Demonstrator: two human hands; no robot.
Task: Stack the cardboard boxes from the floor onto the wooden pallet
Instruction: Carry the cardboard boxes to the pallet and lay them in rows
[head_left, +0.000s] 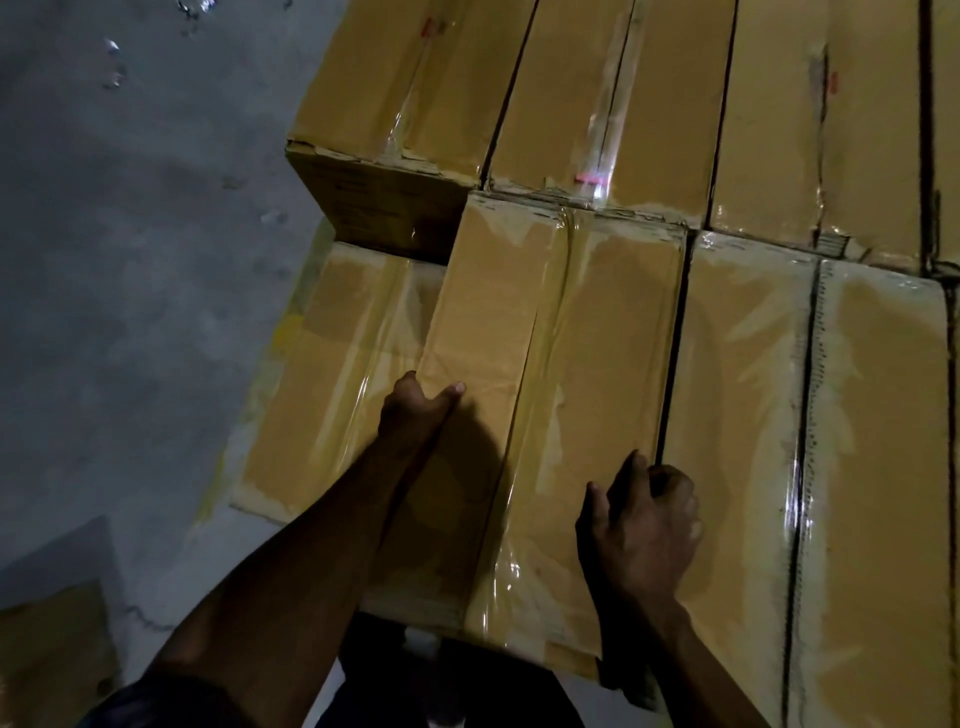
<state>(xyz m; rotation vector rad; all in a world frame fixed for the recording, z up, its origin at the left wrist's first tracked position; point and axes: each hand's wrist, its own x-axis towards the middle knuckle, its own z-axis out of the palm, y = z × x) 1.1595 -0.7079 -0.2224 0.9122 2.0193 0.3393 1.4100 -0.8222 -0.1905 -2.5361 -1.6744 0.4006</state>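
A long taped cardboard box (561, 364) lies in front of me on top of the stack, its far end against the rear row. My left hand (415, 410) grips its left long edge, thumb on the top face. On the near right part of the top rests my right hand (641, 530), fingers curled at the gap beside the neighbouring box (737, 415). One layer lower to the left sits another taped box (332, 374). No wooden pallet shows; the boxes hide whatever is under them.
Several more taped boxes (597, 93) fill the rear row and the right side. Grey concrete floor (130, 260) lies to the left. A piece of cardboard (47, 660) sits at the bottom left corner.
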